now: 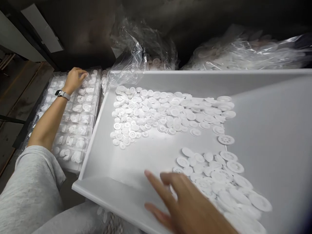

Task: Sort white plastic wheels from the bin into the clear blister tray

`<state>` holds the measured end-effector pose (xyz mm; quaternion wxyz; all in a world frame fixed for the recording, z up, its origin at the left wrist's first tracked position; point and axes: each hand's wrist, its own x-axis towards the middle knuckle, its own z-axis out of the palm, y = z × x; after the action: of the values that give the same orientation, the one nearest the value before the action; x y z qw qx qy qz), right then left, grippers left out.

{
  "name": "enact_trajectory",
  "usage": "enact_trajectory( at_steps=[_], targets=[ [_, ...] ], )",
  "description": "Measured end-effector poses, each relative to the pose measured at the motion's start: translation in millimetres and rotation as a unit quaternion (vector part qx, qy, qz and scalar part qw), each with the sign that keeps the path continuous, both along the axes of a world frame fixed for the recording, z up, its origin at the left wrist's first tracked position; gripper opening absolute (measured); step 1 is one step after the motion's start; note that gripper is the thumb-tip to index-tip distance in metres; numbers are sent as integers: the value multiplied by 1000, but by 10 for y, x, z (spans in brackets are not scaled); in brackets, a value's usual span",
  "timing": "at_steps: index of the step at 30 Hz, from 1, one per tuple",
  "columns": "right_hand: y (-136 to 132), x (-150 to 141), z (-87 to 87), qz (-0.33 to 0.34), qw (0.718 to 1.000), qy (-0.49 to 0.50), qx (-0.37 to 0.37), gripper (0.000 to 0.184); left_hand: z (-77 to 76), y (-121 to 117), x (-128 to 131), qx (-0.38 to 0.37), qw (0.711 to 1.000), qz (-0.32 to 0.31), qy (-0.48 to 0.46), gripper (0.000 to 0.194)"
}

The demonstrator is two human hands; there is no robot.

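My left hand rests, fingers curled, at the far end of a clear plastic compartment tray filled with white parts; whether a part is between its fingers cannot be made out. A watch sits on that wrist. My right hand hovers, blurred and with fingers spread, over the near heap of white plastic gear discs in a large white tray. A wider heap of small and large white discs lies further back in the same tray.
Clear plastic bags holding more white parts lie behind the tray, with another bag at the back right. A dark wall stands behind. A dark wooden surface runs along the left.
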<state>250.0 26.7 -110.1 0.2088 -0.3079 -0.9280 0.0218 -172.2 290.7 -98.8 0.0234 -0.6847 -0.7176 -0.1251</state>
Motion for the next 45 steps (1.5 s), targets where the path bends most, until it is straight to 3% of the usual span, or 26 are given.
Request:
enact_trajectory(
  at_steps=[1, 4, 7, 9, 14, 18, 21, 29, 45],
  targets=[
    [169, 28, -72, 11, 999, -12, 44, 38, 39, -71, 21, 6, 1000, -8, 1, 39],
    [734, -46, -416, 31, 996, -31, 80, 54, 190, -360, 124, 20, 999, -25, 13, 42],
    [1215, -313, -777, 35, 995, -35, 91, 71, 375, -778, 248, 23, 998, -44, 46, 39],
    [1419, -488, -926, 25, 996, -30, 81, 81, 496, -1108, 306, 26, 996, -44, 74, 39],
    [1552, -485, -967, -10, 999, -7, 31, 101, 664, -1923, 302, 44, 994, -19, 101, 41],
    [1503, -292, -946, -38, 999, -7, 5, 102, 580, -2415, 255, 35, 996, -5, 81, 41],
    [1503, -334, -981, -53, 998, -14, -2, 103, 465, -2661, 283, 18, 998, 0, 53, 48],
    [1652, -630, -925, -75, 995, -57, -35, 81, 365, -2983, 406, 33, 998, 39, -26, 52],
    [1716, -813, -793, -149, 985, -73, -50, 39, 202, -3108, 539, 14, 991, 39, -126, 48]
  ],
)
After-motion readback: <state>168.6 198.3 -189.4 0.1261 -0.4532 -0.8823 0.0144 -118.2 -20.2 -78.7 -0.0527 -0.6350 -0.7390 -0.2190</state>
